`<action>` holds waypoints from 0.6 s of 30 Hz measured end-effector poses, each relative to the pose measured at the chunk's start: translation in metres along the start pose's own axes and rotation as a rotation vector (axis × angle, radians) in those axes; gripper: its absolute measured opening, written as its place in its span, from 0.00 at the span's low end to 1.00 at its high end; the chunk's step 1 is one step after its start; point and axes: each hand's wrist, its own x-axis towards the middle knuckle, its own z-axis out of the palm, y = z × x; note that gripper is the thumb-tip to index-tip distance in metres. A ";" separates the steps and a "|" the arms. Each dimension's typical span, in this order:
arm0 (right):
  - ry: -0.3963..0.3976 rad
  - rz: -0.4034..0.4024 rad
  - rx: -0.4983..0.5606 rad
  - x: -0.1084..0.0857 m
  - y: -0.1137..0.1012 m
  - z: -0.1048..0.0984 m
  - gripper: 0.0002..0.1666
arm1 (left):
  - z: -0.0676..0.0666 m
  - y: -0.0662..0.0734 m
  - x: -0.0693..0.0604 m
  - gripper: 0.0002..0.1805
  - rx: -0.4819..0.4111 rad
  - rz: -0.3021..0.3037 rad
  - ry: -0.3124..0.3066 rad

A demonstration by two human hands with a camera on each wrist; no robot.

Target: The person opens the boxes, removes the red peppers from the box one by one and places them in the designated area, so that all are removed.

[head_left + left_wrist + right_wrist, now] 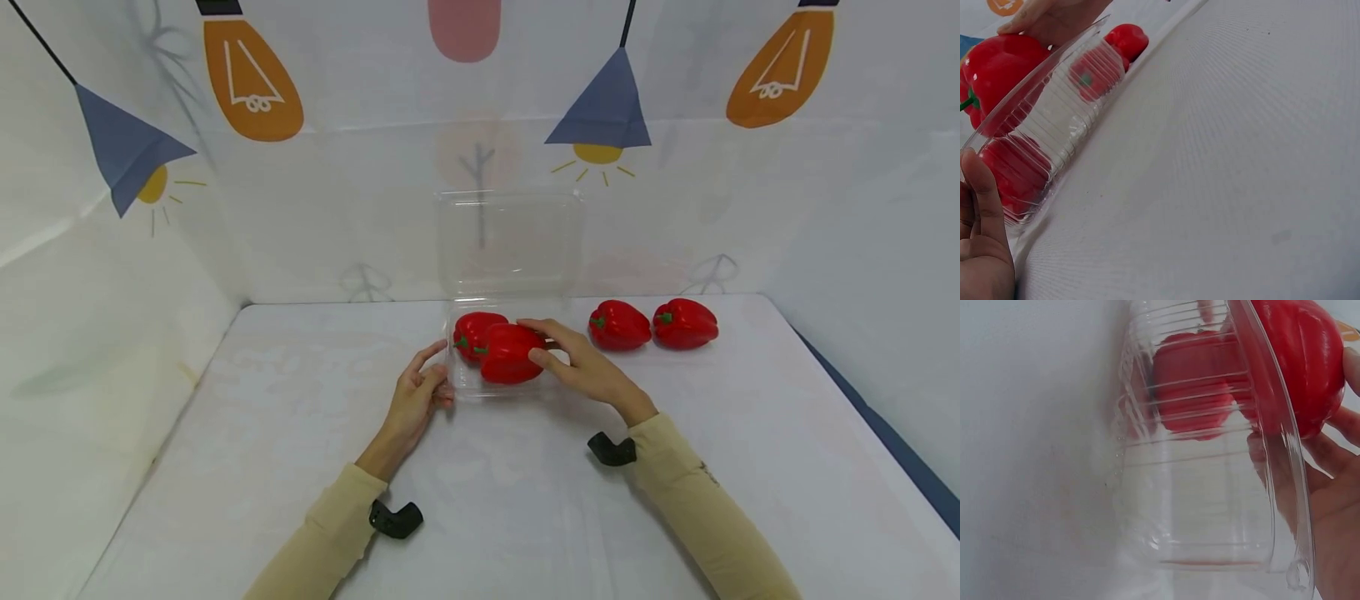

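Note:
A clear plastic clamshell box (495, 390) stands on the table with its lid (510, 242) raised at the back. One red bell pepper (472, 332) lies inside on the left. My right hand (588, 367) grips another red bell pepper (512, 354) by its right end, thumb nearer me and fingers behind. In the left wrist view, this held pepper (1007, 75) sits tilted at the rim, above the one inside. Against the box's left side rest the fingers of my left hand (412, 400), loosely bent; no pinch on the rim is plain.
Two more red bell peppers, one nearer the box (618, 326) and one farther right (684, 323), lie along the table's back edge. Behind the white table (480, 517) hangs a printed cloth (360, 183). A dark wrist device (396, 520) sits at each sleeve.

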 end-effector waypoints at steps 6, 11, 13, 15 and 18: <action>0.038 0.009 -0.017 -0.009 0.003 -0.007 0.31 | 0.001 0.000 0.000 0.25 0.020 -0.013 0.003; 0.046 0.012 -0.049 -0.017 0.007 -0.012 0.30 | 0.000 0.002 0.000 0.24 0.031 -0.009 0.007; 0.050 0.010 -0.051 -0.020 0.008 -0.014 0.30 | -0.001 0.002 0.000 0.24 0.031 -0.011 0.003; 0.062 0.018 -0.056 -0.022 0.009 -0.016 0.30 | -0.001 0.002 0.000 0.24 0.029 -0.016 0.000; 0.083 0.020 -0.063 -0.025 0.011 -0.021 0.30 | 0.000 0.001 0.000 0.25 0.032 -0.022 -0.001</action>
